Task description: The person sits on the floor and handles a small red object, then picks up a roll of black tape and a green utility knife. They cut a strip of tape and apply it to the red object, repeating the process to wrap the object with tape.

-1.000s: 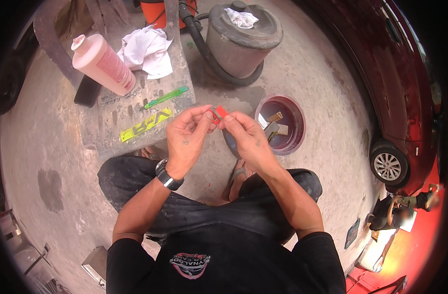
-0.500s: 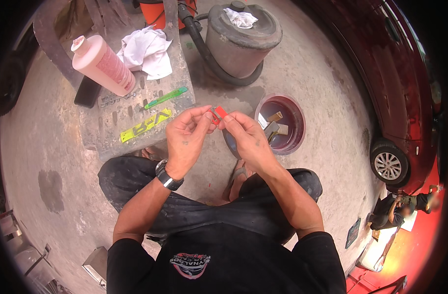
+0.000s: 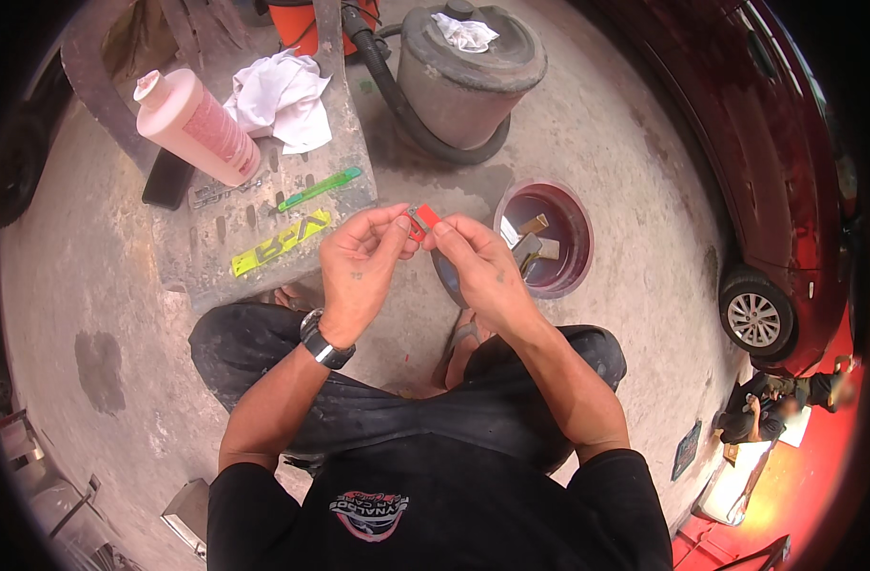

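Both my hands meet in front of my knees over a small red piece (image 3: 425,219) with a dark grey part along its left side; its exact kind is unclear. My left hand (image 3: 359,276) pinches its left edge between thumb and fingers. The right edge is pinched by my right hand (image 3: 482,271). To the left, on a worn grey plastic chair seat (image 3: 192,262), lie a yellow-green strip (image 3: 254,259) bearing dark letter shapes and a green box cutter (image 3: 321,188). Behind them stand a pink bottle (image 3: 202,128) and a crumpled white cloth (image 3: 283,100).
A dark red bucket (image 3: 580,228) holding several tools and blocks stands just beyond my right hand. Farther back is a grey lidded drum (image 3: 454,109) with a black hose (image 3: 382,76) around it. A dark red car (image 3: 777,190) borders the right side, with people working beyond.
The red piece has turned slightly between my fingers, showing more of its grey part. My hands stay almost in place.
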A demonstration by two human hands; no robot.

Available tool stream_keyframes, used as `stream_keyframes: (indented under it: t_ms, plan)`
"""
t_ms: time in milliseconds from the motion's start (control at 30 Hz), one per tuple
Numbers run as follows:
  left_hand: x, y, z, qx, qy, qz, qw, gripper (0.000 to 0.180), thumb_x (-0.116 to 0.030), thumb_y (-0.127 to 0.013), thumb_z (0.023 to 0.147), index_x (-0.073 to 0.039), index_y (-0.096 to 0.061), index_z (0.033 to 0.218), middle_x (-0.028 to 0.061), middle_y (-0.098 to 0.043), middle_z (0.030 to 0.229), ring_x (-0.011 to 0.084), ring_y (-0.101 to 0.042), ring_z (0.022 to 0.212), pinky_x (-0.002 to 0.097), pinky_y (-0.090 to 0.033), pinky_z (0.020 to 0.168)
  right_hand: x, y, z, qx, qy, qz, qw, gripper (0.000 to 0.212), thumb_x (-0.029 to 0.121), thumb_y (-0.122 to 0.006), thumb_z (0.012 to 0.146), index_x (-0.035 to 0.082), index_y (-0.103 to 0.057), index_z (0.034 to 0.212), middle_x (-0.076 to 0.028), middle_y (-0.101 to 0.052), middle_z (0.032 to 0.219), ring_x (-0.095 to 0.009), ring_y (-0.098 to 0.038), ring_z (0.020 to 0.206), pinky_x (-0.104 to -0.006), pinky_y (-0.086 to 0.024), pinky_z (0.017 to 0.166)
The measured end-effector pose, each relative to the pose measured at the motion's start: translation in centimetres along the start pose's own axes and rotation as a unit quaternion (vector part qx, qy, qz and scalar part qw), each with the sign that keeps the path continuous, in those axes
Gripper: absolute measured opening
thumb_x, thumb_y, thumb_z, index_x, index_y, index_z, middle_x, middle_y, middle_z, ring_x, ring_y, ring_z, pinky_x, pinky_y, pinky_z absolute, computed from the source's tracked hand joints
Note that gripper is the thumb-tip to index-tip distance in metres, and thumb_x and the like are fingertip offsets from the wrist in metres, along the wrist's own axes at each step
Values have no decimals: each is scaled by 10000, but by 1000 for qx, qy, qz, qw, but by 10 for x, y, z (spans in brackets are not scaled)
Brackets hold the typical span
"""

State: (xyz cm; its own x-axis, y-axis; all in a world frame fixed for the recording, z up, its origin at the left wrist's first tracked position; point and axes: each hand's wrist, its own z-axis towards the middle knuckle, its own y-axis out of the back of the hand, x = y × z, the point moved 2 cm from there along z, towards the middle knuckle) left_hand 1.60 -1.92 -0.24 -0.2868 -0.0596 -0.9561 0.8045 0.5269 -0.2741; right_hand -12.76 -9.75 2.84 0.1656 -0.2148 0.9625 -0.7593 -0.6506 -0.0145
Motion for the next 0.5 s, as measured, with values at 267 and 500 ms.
stream_keyframes:
  t_ms: [267, 500]
  plan:
    - [3, 0, 0, 5, -7, 8, 1000, 231, -78, -683, 1002, 37, -704, 1200, 60, -743, 931, 86, -690, 810, 243, -576, 752, -8, 3, 2, -5, -4, -23, 1000, 281, 277, -540, 1063, 39, -667, 985, 64, -481, 773, -47, -400, 723, -243, -330, 631]
    - [1, 0, 0, 5, 0, 2, 1000, 230, -90, -688, 1003, 29, -710, 1198, 56, -746, 943, 84, -687, 810, 235, -566, 745, -4, 0, 1, -1, -1, -25, 1000, 285, 279, -544, 1065, 34, -679, 1007, 58, -504, 791, -47, -410, 737, -238, -340, 646]
